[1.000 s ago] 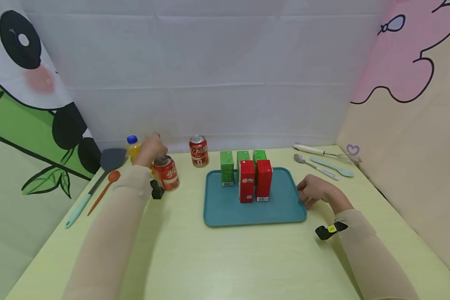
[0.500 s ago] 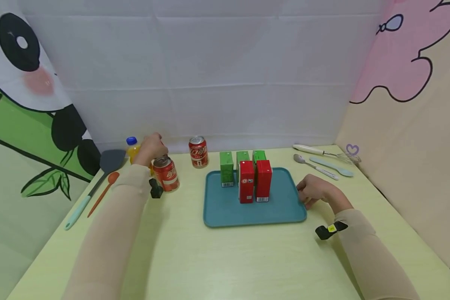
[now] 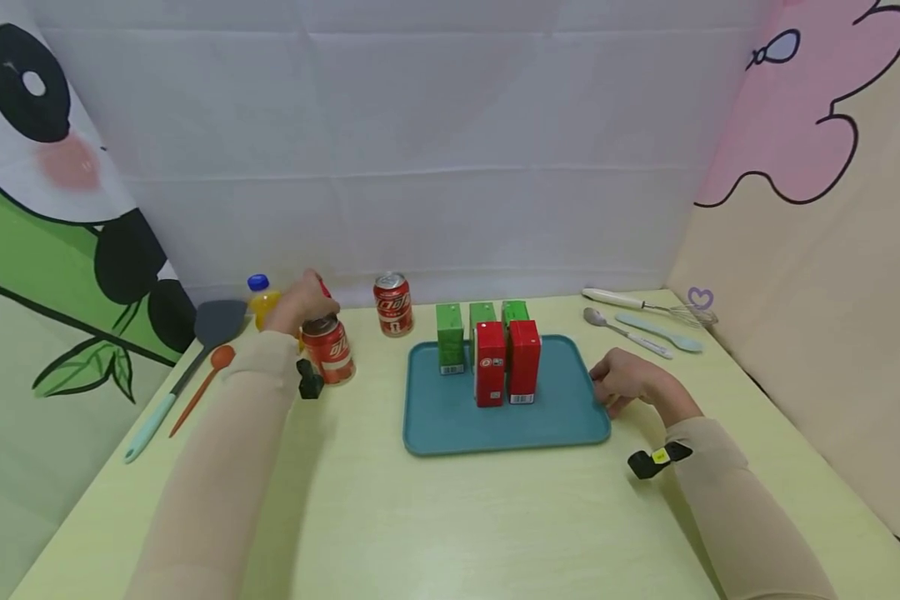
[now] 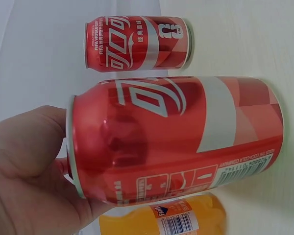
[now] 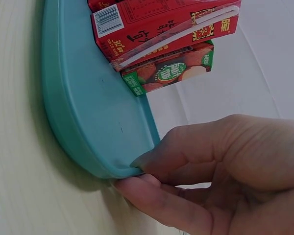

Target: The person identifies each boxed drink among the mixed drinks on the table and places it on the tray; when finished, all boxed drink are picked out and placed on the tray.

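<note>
My left hand (image 3: 303, 302) is at the back left, just behind a red cola can (image 3: 328, 350). Its fingers curl round a small red thing (image 3: 324, 287), mostly hidden by hand and can, its kind unclear. In the left wrist view the same cola can (image 4: 176, 142) stands in front of the hand (image 4: 29, 171) and covers the fingertips. With thumb and fingers my right hand (image 3: 630, 379) pinches the right rim of a blue-green tray (image 3: 450, 429); the right wrist view shows this hand (image 5: 225, 171) at the tray's corner. Red drink cartons (image 3: 491, 364) and green cartons (image 3: 451, 337) stand upright on the tray.
Another cola can (image 3: 393, 305) stands near the back wall. An orange drink bottle (image 3: 261, 302) is left of my left hand. A turner (image 3: 187, 375) and a red spoon (image 3: 210, 375) lie at left; a whisk (image 3: 645, 304), spoon (image 3: 626, 332) and pale blue utensil (image 3: 660, 332) lie at right.
The head view has shifted slightly. More red shows at my left fingertips than before. My right hand stays on the tray rim, and the cartons have not moved.
</note>
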Available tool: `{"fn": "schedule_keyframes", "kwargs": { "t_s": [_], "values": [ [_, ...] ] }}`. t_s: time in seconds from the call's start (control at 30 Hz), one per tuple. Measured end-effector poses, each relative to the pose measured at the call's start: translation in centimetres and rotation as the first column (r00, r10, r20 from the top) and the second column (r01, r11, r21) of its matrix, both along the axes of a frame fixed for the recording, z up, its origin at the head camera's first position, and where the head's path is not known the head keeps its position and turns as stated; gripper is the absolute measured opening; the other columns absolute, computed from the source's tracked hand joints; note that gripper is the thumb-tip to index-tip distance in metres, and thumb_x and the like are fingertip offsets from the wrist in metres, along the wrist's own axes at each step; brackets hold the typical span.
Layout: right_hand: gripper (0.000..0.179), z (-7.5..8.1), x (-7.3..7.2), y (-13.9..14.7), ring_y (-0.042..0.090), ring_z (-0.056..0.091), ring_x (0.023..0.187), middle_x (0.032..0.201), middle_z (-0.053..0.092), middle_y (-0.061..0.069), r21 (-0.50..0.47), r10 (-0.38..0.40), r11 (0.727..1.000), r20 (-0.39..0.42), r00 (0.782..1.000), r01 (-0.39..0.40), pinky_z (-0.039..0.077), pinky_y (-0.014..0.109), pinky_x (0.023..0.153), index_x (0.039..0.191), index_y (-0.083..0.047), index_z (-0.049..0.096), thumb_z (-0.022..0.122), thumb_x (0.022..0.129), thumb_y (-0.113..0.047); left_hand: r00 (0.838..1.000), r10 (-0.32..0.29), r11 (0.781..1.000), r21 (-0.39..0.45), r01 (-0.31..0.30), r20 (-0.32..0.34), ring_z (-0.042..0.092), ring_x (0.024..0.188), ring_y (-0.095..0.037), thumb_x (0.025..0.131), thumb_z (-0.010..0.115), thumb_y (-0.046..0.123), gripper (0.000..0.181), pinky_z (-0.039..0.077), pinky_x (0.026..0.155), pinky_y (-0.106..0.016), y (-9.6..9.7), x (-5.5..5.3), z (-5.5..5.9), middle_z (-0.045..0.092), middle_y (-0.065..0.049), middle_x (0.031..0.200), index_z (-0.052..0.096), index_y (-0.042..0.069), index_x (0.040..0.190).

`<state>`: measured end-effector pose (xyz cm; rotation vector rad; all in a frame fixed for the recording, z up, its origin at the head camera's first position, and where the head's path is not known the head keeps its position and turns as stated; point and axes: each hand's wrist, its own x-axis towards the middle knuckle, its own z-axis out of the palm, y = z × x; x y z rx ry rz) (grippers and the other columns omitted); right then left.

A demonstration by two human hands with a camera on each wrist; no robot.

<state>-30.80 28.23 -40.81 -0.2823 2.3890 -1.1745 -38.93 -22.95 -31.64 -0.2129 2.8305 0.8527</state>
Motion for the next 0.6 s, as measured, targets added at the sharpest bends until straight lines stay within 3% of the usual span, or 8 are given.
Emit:
{"fn": "schedule_keyframes", "kwargs": {
  "t_s": [0.13, 0.27, 0.37, 0.5, 0.6],
  "values": [
    [0.051, 0.1, 0.0, 0.1, 0.027, 0.064, 0.091, 0.128, 0.055, 0.033, 0.009, -0.018, 1.000, 0.000, 1.000, 0.018, 0.061, 0.042, 0.069, 0.132, 0.023, 0.048, 0.056, 0.083, 0.011, 0.999, 0.007, 0.998, 0.058, -0.009, 0.033, 0.050, 0.114, -0.047, 0.099, 0.058, 0.017, 0.075, 0.048, 0.098, -0.058, -0.2, -0.5, -0.4, 0.041, -0.035, 0.131, 0.006, -0.001, 0.151],
    [0.053, 0.1, -0.1, 0.1, 0.029, 0.066, 0.092, 0.125, 0.057, 0.033, 0.006, -0.020, 1.000, -0.005, 1.000, 0.020, 0.061, 0.042, 0.068, 0.130, 0.023, 0.049, 0.057, 0.078, 0.014, 0.999, -0.016, 0.994, 0.112, 0.013, 0.029, 0.045, 0.118, -0.048, 0.099, 0.058, 0.020, 0.078, 0.044, 0.102, -0.059, -0.8, -0.8, -0.9, 0.037, -0.035, 0.134, 0.005, -0.004, 0.151],
    [0.053, 0.0, -0.2, 0.0, 0.028, 0.067, 0.093, 0.126, 0.057, 0.033, 0.000, -0.012, 1.000, -0.001, 1.000, 0.012, 0.061, 0.042, 0.068, 0.131, 0.022, 0.050, 0.057, 0.079, 0.013, 0.999, -0.020, 0.994, 0.105, 0.016, 0.031, 0.045, 0.118, -0.046, 0.099, 0.058, 0.022, 0.078, 0.044, 0.103, -0.057, -1.3, -0.9, -1.2, 0.037, -0.034, 0.135, 0.006, -0.007, 0.150],
    [0.053, -0.1, -0.3, 0.0, 0.027, 0.066, 0.094, 0.126, 0.057, 0.032, 0.003, -0.022, 1.000, 0.007, 1.000, 0.022, 0.061, 0.041, 0.069, 0.131, 0.022, 0.050, 0.058, 0.080, 0.013, 1.000, -0.014, 0.994, 0.109, 0.011, 0.022, 0.046, 0.116, -0.045, 0.098, 0.059, 0.024, 0.078, 0.045, 0.102, -0.056, -1.4, -0.9, -1.4, 0.038, -0.033, 0.133, 0.009, -0.007, 0.149],
    [0.053, -0.1, -0.3, 0.0, 0.027, 0.066, 0.091, 0.121, 0.058, 0.030, 0.006, -0.015, 1.000, 0.006, 1.000, 0.015, 0.061, 0.041, 0.068, 0.131, 0.023, 0.049, 0.058, 0.080, 0.012, 1.000, 0.017, 0.989, 0.148, -0.020, 0.023, 0.046, 0.117, -0.046, 0.098, 0.059, 0.024, 0.084, 0.046, 0.101, -0.056, -1.5, -0.8, -1.5, 0.036, -0.034, 0.134, 0.002, -0.005, 0.151]
  ]
}}
